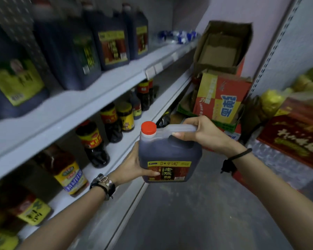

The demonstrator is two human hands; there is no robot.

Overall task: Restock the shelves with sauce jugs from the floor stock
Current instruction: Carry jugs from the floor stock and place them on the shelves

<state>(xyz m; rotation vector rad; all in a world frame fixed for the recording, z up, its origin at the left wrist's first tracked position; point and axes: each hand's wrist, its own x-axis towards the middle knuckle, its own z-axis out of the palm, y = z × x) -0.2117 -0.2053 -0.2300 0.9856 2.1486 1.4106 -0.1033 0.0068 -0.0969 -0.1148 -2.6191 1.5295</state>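
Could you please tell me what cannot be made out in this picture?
- Head view: labels of the big dark plastic jugs on the upper shelf are motion-blurred and unreadable.
- Blue-labelled clear bottles at the shelf's far end: too small and blurred to identify.
- Held red-capped dark sauce jug: its lower left side is hidden by the left hand, its handle by the right hand.
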